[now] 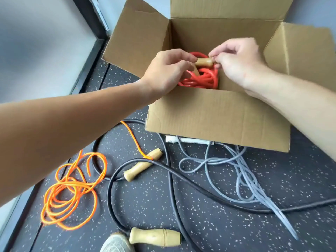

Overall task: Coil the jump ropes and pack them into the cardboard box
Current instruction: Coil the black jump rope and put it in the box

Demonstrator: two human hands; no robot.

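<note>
**Head view.** An open brown cardboard box (218,120) stands on the dark speckled rubber floor (218,224), its flaps folded outward. A coiled red jump rope (205,80) lies inside the box, toward its near left corner. Both bare forearms reach over the box's near edge.

The right hand (238,59) has its fingers curled and pinches the right end of a short wooden handle (204,62) lying across the top of the coil. The left hand (167,71) also has its fingers curled. They close on the left side of the coiled red jump rope, apparently over a second handle, though the fingers hide the contact.

On the floor in front of the box lie three uncoiled ropes:
- A thin orange cord rope (72,190) is heaped loosely toward the floor's left edge. One strand runs to a pale wooden grip (154,154).
- A thick black rope (181,180) loops across the middle, crossing over another tan wooden grip (137,170).
- A grey rope (245,177) tangles below the box's near flap, where a white plastic handle (189,140) shows partly under the flap.

A large wooden handle with grooved end (155,237) lies at the bottom edge, just beside the toe of a light grey shoe (116,242).
</note>
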